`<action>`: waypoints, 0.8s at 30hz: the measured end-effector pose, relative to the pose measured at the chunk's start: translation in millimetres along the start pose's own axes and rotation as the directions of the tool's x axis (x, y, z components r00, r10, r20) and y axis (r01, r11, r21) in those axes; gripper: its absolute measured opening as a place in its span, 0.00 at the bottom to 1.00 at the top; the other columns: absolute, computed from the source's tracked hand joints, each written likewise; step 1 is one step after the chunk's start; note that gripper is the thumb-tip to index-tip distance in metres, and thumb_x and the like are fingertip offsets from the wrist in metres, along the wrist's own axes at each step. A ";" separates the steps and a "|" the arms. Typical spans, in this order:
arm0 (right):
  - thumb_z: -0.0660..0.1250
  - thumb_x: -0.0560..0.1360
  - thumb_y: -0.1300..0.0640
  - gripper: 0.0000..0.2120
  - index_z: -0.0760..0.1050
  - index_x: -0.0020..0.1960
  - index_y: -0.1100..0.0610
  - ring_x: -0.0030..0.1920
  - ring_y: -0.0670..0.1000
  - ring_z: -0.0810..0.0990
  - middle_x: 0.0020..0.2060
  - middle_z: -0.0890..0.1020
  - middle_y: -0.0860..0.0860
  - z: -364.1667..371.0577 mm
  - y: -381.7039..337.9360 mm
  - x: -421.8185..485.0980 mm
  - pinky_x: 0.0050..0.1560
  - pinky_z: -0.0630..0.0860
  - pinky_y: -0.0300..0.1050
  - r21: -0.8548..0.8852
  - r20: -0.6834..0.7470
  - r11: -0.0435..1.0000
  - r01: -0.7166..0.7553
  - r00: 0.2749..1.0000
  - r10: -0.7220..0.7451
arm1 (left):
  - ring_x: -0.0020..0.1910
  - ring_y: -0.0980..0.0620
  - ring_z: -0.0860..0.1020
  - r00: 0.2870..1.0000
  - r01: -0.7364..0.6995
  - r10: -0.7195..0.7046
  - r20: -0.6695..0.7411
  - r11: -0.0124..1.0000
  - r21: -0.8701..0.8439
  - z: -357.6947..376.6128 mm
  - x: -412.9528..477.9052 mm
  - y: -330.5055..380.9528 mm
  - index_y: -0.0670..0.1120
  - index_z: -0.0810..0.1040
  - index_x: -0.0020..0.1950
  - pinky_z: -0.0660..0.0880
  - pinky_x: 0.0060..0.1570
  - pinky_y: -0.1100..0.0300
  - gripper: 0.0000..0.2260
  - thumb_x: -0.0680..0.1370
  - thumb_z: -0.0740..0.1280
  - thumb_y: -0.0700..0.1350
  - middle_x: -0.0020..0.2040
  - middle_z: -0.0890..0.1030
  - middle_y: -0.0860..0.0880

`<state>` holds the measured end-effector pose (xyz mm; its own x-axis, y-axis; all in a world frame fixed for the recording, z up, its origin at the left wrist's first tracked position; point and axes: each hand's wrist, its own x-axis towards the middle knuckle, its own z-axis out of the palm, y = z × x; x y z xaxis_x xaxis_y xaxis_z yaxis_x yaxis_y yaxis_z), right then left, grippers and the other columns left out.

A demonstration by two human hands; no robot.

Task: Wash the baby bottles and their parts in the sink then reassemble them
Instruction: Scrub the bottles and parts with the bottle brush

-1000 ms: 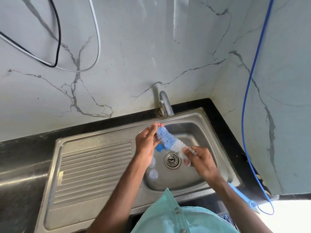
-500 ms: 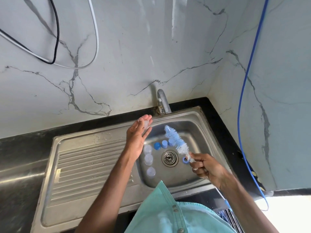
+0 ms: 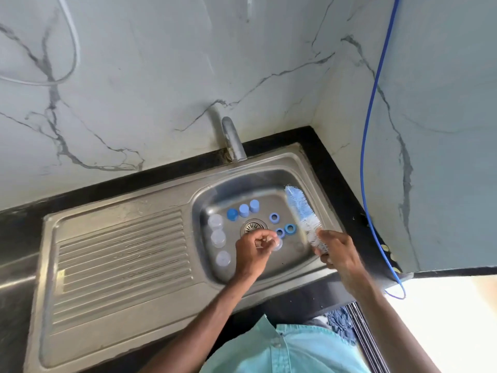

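Observation:
Baby bottle parts lie in the steel sink basin. Three clear bottles stand in a row at the left. Three blue caps sit behind the drain. Three blue rings lie right of the drain. My left hand hovers low over the basin, fingers pinched on a small clear nipple. My right hand grips the handle of a blue and white bottle brush, whose bristles point up and back along the basin's right wall.
A steel tap rises from the back rim, with no water visible. A ribbed drainboard extends left. Black counter frames the sink against marble walls. A blue hose hangs down the right wall.
My left hand dropped from near the tap down into the basin with the clear nipple. My right hand carried the brush to the basin's right side.

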<state>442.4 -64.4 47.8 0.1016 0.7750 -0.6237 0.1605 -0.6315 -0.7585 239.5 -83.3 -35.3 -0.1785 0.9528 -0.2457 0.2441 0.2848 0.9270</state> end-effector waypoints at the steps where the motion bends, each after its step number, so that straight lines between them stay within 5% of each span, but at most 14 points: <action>1: 0.63 0.85 0.53 0.15 0.83 0.49 0.61 0.26 0.47 0.67 0.29 0.78 0.53 -1.3 3.1 0.8 0.29 0.62 0.40 0.009 -0.019 1.000 0.003 1.000 -0.003 | 0.41 0.57 0.85 1.000 -0.005 0.005 0.005 0.999 0.032 6.4 -1.0 -5.6 0.48 0.87 0.46 0.82 0.46 0.62 0.05 0.74 0.78 0.40 0.42 0.87 0.56; 4: 0.63 0.85 0.53 0.17 0.82 0.48 0.66 0.26 0.47 0.69 0.29 0.78 0.54 -7.4 17.0 12.8 0.26 0.64 0.37 0.002 -0.056 1.000 0.012 0.998 -0.012 | 0.40 0.59 0.84 1.000 0.023 -0.023 0.001 0.994 0.106 30.7 3.6 -27.2 0.46 0.86 0.44 0.79 0.45 0.68 0.05 0.72 0.78 0.37 0.39 0.86 0.56; 14: 0.65 0.85 0.54 0.16 0.83 0.45 0.62 0.24 0.45 0.70 0.29 0.79 0.57 -21.8 55.0 54.3 0.24 0.65 0.35 0.010 -0.073 1.000 -0.009 0.997 0.010 | 0.42 0.53 0.81 0.974 0.219 -0.226 -0.022 0.909 0.355 119.9 68.6 -129.0 0.48 0.81 0.47 0.81 0.45 0.50 0.09 0.70 0.71 0.35 0.43 0.83 0.53; 24: 0.65 0.84 0.50 0.16 0.84 0.46 0.58 0.25 0.46 0.73 0.30 0.82 0.57 -25.8 73.6 74.7 0.26 0.67 0.37 -0.022 -0.043 1.000 -0.023 0.999 0.022 | 0.44 0.48 0.77 0.959 0.228 -0.280 0.042 0.850 0.475 143.0 85.2 -161.3 0.52 0.71 0.47 0.75 0.43 0.49 0.10 0.71 0.68 0.40 0.45 0.77 0.53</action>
<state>487.1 -52.4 -49.8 0.1468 0.7614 -0.6315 0.1792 -0.6483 -0.7400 321.2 -33.0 -246.3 -0.1995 0.8383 -0.5074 0.6199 0.5090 0.5972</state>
